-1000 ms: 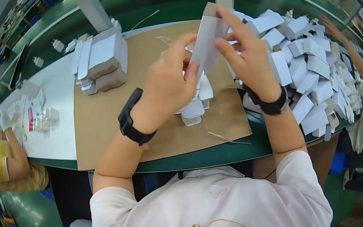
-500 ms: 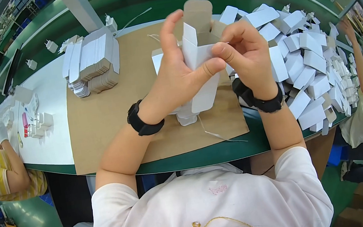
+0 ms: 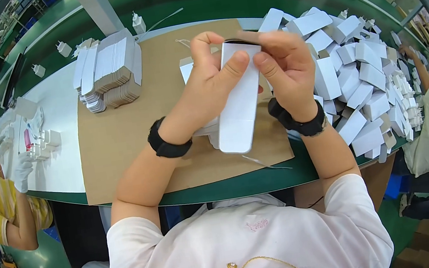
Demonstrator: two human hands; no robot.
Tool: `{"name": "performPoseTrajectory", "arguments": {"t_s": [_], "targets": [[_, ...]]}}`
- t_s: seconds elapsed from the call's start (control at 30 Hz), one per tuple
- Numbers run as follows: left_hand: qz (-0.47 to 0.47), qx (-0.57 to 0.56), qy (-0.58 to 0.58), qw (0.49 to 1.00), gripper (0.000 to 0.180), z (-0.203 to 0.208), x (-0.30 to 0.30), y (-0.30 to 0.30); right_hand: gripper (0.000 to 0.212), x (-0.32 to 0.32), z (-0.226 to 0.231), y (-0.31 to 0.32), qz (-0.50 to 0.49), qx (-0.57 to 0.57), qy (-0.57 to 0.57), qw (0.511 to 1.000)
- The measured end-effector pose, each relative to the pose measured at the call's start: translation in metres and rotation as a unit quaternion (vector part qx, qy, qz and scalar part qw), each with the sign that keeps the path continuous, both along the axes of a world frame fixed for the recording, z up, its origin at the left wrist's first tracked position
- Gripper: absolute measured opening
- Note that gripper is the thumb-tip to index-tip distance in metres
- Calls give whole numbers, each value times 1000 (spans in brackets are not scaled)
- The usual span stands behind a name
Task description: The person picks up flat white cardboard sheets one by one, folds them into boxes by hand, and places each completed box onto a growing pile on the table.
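A narrow white cardboard box [image 3: 236,102] slants between my hands above the brown cardboard sheet, its lower end toward me. My left hand [image 3: 207,87] grips its upper left side, thumb across the white face and index finger bent at the top edge. At the upper right, my right hand [image 3: 289,66] has its thumb against the box's edge and its fingers on the brown-lined top flap [image 3: 245,37]. A dark gap shows under that flap. Behind the box lie more white card pieces [image 3: 187,71], mostly hidden.
Flat folded cartons [image 3: 109,72] are stacked at the left of the brown sheet [image 3: 117,155]. A heap of white boxes [image 3: 349,79] covers the table's right side. White plug adapters [image 3: 138,23] stand at the back. People work at both sides; one wears white gloves [image 3: 22,171].
The top flap, upright before, is folded down over the box opening. The box has turned so its long plain white face shows, and my right fingers have moved onto the flap.
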State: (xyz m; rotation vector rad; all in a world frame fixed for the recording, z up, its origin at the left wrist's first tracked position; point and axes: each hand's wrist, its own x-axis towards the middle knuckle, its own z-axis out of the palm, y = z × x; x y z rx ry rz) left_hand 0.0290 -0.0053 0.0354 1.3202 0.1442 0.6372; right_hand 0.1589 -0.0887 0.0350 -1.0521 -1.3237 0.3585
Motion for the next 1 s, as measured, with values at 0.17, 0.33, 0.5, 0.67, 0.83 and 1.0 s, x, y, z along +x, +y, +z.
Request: {"name": "performPoseTrajectory", "arguments": {"t_s": [0.17, 0.33, 0.5, 0.67, 0.83, 1.0], "targets": [[7, 163, 120, 979, 73, -2, -7, 19, 28, 19, 9, -4, 55, -69, -60, 994], [23, 224, 113, 968, 85, 2, -10, 15, 28, 21, 15, -6, 59, -148, 37, 987], [13, 268, 108, 957, 85, 5, -12, 14, 27, 23, 20, -9, 86, -174, 32, 981], [57, 236, 143, 960, 82, 12, -11, 13, 28, 20, 7, -2, 132, -67, -5, 989], [249, 388, 133, 877, 72, -23, -8, 52, 36, 42, 19, -14, -98, -102, -136, 981], [274, 435, 440, 736, 59, -40, -17, 84, 32, 113, 53, -58, -541, 47, -369, 754]]}}
